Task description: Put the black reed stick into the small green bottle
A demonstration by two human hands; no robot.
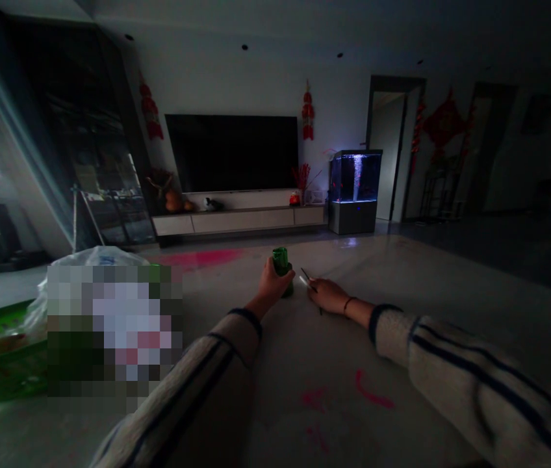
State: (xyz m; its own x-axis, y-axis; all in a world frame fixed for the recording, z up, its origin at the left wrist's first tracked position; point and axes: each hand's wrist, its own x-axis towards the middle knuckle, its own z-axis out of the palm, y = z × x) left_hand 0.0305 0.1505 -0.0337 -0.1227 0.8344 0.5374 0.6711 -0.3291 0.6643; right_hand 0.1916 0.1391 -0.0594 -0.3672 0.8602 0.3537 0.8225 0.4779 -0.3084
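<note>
My left hand is closed around a shiny green cylinder-shaped container, held upright on or just above the pale tabletop. Its exact kind is too dark to make out. A little to the right, my right hand is closed on a thin dark stick. A short whitish piece shows beside the stick at the fingertips. The stick's tip points toward the green container but stays apart from it.
At left on the table sit a green plastic basket and a clear plastic bag, partly hidden by blurred blocks. Pink stains mark the tabletop. Beyond stand a low TV cabinet, a television and a lit fish tank.
</note>
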